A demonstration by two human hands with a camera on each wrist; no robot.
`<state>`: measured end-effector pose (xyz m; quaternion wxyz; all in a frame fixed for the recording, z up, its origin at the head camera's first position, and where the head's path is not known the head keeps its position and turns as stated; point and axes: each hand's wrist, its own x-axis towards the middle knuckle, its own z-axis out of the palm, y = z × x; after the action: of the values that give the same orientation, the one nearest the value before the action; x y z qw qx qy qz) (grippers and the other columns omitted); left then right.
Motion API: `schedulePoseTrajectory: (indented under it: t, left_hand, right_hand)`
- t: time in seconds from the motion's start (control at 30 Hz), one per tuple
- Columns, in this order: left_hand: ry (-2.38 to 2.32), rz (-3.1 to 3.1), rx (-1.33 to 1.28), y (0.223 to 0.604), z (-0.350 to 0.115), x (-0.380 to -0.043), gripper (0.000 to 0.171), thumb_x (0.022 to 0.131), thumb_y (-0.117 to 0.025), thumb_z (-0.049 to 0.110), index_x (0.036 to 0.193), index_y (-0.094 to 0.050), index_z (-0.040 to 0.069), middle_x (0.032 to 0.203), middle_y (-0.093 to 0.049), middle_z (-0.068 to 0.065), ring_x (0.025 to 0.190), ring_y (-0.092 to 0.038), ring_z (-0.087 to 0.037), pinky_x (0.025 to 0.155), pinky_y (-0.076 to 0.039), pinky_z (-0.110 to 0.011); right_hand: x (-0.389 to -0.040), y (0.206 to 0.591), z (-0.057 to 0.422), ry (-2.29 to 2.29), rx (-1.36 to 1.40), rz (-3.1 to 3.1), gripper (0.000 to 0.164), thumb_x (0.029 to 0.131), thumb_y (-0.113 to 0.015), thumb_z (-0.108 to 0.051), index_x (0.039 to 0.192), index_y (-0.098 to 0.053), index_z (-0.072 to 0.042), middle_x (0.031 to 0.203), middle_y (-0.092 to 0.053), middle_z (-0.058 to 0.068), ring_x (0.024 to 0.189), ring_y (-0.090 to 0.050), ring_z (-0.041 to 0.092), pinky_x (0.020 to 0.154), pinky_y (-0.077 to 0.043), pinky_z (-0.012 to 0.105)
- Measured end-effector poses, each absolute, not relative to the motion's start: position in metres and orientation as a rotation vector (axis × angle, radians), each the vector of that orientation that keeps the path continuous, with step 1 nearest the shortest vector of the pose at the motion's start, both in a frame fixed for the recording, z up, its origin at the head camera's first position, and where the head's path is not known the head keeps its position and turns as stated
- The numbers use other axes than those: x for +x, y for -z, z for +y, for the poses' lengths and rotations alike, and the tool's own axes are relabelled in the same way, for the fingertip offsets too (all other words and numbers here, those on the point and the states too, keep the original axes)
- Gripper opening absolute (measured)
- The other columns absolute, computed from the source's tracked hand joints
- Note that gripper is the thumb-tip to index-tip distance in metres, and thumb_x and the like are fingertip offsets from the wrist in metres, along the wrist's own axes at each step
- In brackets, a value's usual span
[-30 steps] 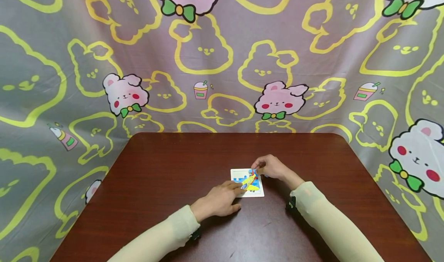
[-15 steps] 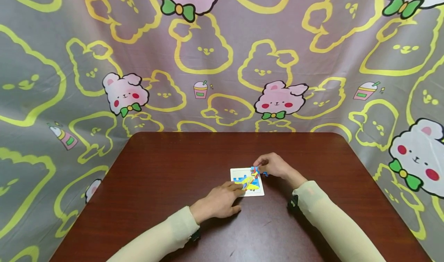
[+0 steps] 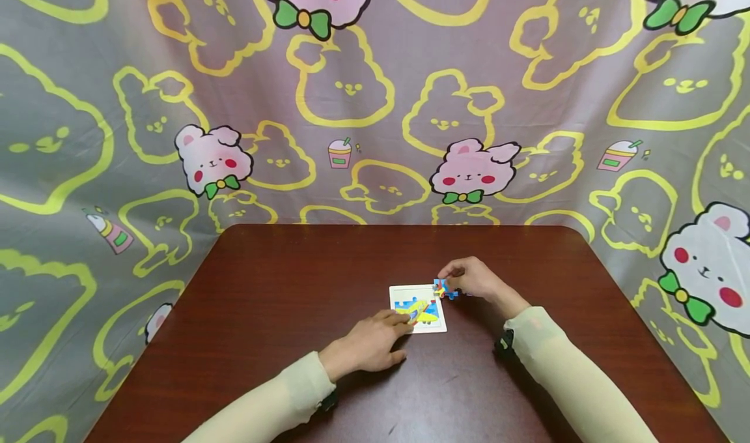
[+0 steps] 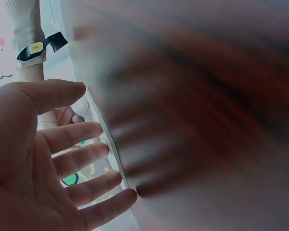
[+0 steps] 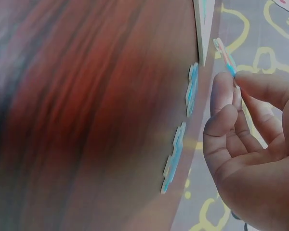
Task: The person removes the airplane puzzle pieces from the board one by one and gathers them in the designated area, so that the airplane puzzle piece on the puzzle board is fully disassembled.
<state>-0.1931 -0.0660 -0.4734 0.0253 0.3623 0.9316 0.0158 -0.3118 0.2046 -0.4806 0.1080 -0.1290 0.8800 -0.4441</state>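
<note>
A square puzzle board (image 3: 394, 292) with a pale rim lies on the table, partly filled with a yellow airplane picture on blue. My left hand (image 3: 372, 342) rests its fairly straight fingertips on the board's lower left part, covering some of it. By the board's top right corner, my right hand (image 3: 476, 279) pinches a puzzle piece (image 5: 225, 56) between thumb and forefinger, clear of the table in the right wrist view. Beneath that hand lie two loose blue puzzle pieces, one nearer the board (image 5: 192, 90) and another farther off (image 5: 174, 158).
The dark reddish-brown table (image 3: 305, 260) has rounded far corners. Behind and beside it hangs a grey curtain (image 3: 375, 195) with yellow outlines and cartoon rabbit heads. In the left wrist view, a black wrist strap (image 4: 36, 48) sits on the other forearm.
My right hand has drawn right and slightly away with the puzzle piece, from over the board's upper right part to its right edge. The left hand has stayed in place.
</note>
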Motion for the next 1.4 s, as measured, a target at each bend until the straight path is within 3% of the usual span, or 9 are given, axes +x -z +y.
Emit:
schedulePoseTrajectory:
  t: [0.53,1.4]
  left_hand:
    - [-0.055,2.874,1.132,0.475,-0.068,-0.189,0.053,0.093,-0.065,0.04,0.141,-0.058,0.019,0.149,-0.054,0.001,0.137,-0.05,-0.024,0.103,-0.052,-0.039]
    - [-0.061,2.861,1.127,0.475,-0.068,-0.187,0.054,0.093,-0.065,0.041,0.142,-0.057,0.019,0.152,-0.05,0.003,0.139,-0.048,-0.024,0.107,-0.049,-0.037]
  right_hand:
    - [-0.312,0.48,0.238,1.339,-0.34,2.572,0.016,0.09,-0.066,-0.005,0.104,-0.074,-0.003,0.082,-0.071,0.01,0.068,-0.061,0.02,0.056,-0.05,0.034]
    - [-0.311,0.483,0.289,1.349,-0.215,2.573,0.02,0.092,-0.066,-0.007,0.109,-0.072,0.0,0.087,-0.073,0.006,0.075,-0.068,0.021,0.059,-0.052,0.033]
